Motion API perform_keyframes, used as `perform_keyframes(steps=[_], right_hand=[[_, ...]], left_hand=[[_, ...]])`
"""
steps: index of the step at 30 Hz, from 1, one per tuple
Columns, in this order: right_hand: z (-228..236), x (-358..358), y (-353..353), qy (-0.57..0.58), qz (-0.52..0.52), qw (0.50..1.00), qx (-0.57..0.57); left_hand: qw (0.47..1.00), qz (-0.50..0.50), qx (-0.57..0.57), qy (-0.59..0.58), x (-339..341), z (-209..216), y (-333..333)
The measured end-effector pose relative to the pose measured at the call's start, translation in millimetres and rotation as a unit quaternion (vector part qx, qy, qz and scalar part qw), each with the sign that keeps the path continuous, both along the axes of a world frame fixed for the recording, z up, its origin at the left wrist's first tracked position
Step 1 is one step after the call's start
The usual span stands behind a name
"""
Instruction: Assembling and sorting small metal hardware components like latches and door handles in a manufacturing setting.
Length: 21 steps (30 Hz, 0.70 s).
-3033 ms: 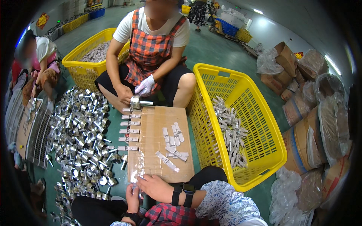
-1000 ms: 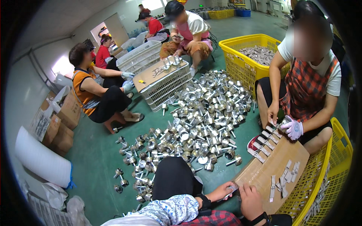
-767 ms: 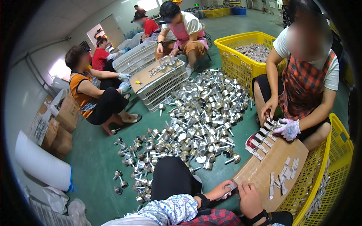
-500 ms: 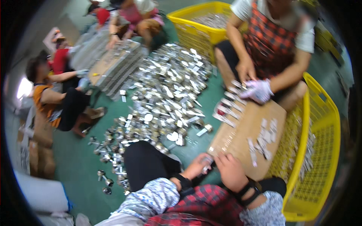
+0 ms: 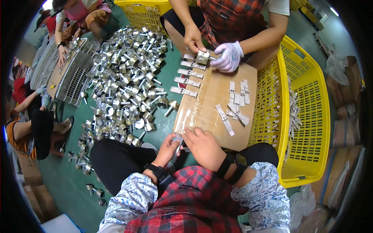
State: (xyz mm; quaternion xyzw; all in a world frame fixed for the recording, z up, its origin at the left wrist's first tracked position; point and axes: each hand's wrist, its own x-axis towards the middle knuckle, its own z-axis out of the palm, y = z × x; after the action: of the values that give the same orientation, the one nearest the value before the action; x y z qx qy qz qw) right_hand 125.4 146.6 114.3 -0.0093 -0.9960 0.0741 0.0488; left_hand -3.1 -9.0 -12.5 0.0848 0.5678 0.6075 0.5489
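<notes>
Close in front of me, my left hand [image 5: 167, 150] pinches a narrow flat grey strip [image 5: 178, 140], its fingers closed around the upper end. Right beside it, my right hand [image 5: 205, 150] has its fingers bent and bunched at the near left corner of a brown cardboard sheet [image 5: 206, 108]; whatever its fingertips grip is hidden. Several pale flat slotted strips [image 5: 223, 118] lie on the cardboard, and more stick out over its left edge. Across from me, a co-worker's gloved hand [image 5: 229, 57] and bare hand hold a metal cup-shaped part [image 5: 203, 57] with a stem.
A large heap of shiny metal cup-shaped parts [image 5: 120, 85] covers the green floor to the left. At right stands a yellow slotted basket [image 5: 307, 116] holding pale strips; another yellow basket [image 5: 143, 17] is behind the heap. Other people work at white crates [image 5: 77, 79], far left.
The view has swung to the right and steadied. My hands stay together at the cardboard's corner. The co-worker's hands now show a metal cup-shaped part clearly.
</notes>
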Motion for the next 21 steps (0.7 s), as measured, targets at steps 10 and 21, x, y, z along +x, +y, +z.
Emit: perform_keyframes(steps=[10, 21], right_hand=[[-2.4, 0.6, 2.5, -0.026, 0.0, 0.999, 0.042], [-2.4, -0.3, 2.9, -0.033, 0.0, 0.999, 0.04]], left_hand=[[1.0, 0.007, -0.006, -0.004, 0.9, 6.3, 7.0], [1.0, 0.016, -0.01, -0.003, 1.1, 6.7, 8.6]])
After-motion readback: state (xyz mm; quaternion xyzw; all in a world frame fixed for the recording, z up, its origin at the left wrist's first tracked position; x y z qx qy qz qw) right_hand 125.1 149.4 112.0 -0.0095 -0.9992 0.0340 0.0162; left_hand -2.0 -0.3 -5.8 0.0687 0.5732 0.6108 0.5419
